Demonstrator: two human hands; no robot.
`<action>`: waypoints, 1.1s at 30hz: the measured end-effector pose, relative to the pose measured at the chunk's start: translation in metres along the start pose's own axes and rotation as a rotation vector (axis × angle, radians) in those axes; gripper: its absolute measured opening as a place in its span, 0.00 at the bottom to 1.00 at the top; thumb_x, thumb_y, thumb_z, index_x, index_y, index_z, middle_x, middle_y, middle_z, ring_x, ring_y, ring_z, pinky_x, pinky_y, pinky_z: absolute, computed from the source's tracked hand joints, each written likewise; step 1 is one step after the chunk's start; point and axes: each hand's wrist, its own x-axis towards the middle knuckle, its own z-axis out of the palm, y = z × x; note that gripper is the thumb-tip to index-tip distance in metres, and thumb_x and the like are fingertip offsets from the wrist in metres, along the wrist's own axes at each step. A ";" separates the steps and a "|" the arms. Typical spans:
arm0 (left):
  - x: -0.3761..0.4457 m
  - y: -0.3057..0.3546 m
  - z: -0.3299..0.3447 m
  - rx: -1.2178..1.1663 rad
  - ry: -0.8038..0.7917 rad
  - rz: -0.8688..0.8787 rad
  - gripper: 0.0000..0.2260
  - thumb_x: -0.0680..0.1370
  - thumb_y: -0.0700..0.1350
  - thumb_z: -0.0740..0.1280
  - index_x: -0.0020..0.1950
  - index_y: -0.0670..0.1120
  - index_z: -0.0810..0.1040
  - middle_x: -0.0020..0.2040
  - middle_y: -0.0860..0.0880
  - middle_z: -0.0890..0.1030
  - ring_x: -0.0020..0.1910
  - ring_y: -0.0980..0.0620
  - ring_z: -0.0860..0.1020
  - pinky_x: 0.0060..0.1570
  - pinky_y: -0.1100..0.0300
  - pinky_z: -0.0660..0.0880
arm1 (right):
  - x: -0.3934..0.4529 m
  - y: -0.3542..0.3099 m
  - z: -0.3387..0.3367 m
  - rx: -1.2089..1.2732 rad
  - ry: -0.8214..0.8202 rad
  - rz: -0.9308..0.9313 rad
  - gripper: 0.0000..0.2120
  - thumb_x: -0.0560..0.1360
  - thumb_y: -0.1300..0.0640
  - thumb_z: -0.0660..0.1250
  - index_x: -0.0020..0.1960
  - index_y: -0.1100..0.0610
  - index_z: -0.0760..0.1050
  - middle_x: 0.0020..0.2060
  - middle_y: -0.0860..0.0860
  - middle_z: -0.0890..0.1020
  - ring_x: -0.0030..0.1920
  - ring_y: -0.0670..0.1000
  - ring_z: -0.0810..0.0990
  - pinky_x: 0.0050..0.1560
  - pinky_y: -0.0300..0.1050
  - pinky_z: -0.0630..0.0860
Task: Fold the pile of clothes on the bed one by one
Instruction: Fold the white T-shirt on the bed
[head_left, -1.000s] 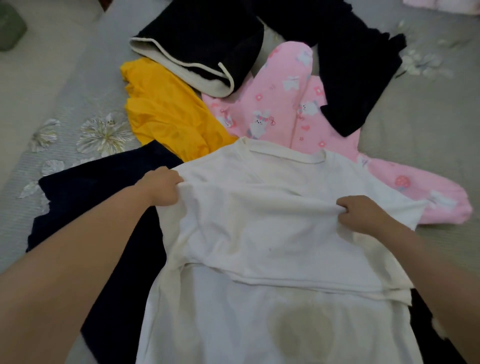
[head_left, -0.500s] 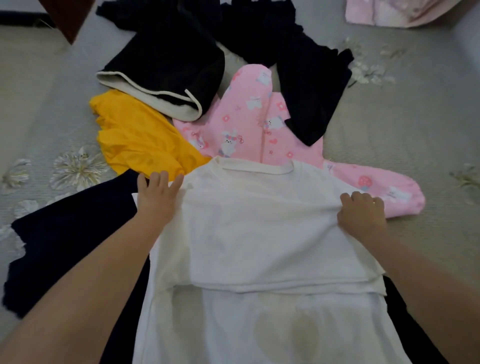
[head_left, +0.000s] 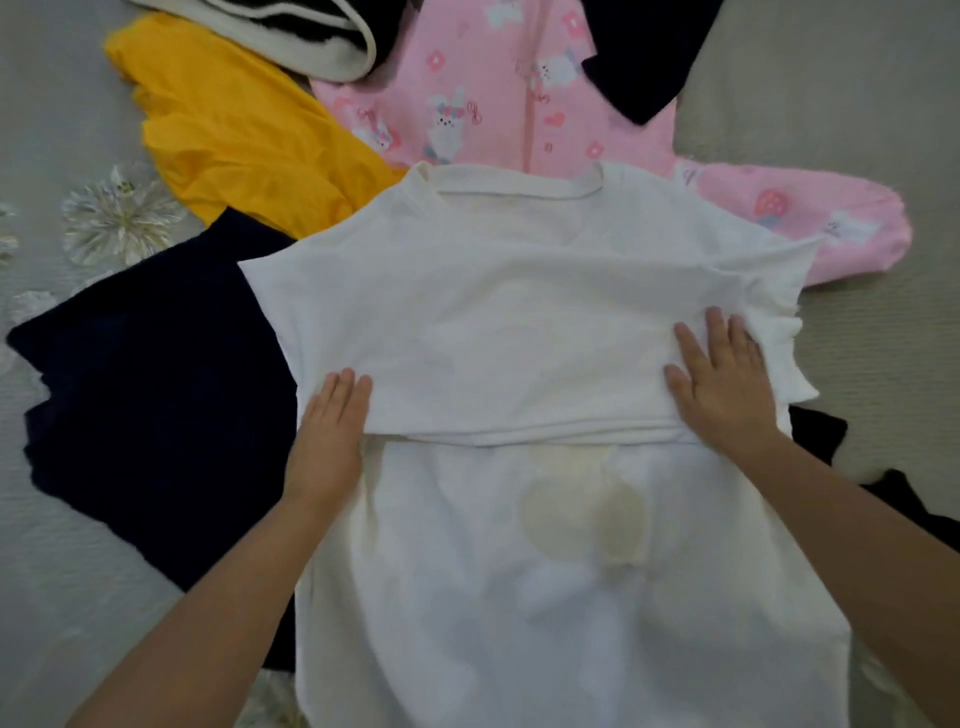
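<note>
A white T-shirt (head_left: 519, 322) lies spread in front of me, its sleeves folded in across the chest, a faint yellowish print low on its body. My left hand (head_left: 327, 436) lies flat, fingers straight, with the fingertips tucked under the lower left edge of the folded part. My right hand (head_left: 722, 384) presses flat on the folded part's right end. Under and around the shirt lie a yellow garment (head_left: 244, 135), a pink printed garment (head_left: 519, 98), a dark navy garment (head_left: 150, 384) and a black garment with a cream hem (head_left: 311, 36).
The grey bedspread (head_left: 857, 130) with embroidered flowers (head_left: 119, 218) shows at both sides. Another dark garment (head_left: 644, 57) overlaps the pink one at the top right, and dark fabric (head_left: 904, 509) sticks out under my right forearm.
Both hands let go of the shirt's shoulders, slid back toward me and flattened on the folded part. The camera moved closer over the shirt.
</note>
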 end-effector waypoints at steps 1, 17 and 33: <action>0.000 -0.005 0.004 0.000 -0.011 -0.027 0.26 0.75 0.26 0.55 0.73 0.38 0.55 0.74 0.40 0.56 0.74 0.43 0.52 0.71 0.59 0.47 | 0.000 0.004 0.000 0.012 0.006 0.004 0.42 0.66 0.37 0.35 0.73 0.56 0.57 0.74 0.59 0.52 0.74 0.61 0.48 0.72 0.49 0.43; -0.072 0.057 0.011 0.026 0.019 -0.183 0.24 0.79 0.38 0.55 0.73 0.37 0.54 0.74 0.37 0.53 0.74 0.41 0.50 0.71 0.49 0.49 | -0.054 0.040 0.008 0.085 0.031 -0.126 0.28 0.76 0.48 0.49 0.73 0.59 0.58 0.73 0.61 0.54 0.74 0.62 0.50 0.71 0.58 0.46; -0.304 0.117 0.121 0.082 -0.162 0.094 0.30 0.80 0.59 0.42 0.69 0.36 0.58 0.69 0.34 0.62 0.71 0.39 0.59 0.63 0.42 0.65 | -0.328 0.082 0.102 -0.263 -0.187 -0.760 0.34 0.60 0.41 0.76 0.59 0.61 0.77 0.57 0.63 0.78 0.57 0.62 0.77 0.52 0.63 0.74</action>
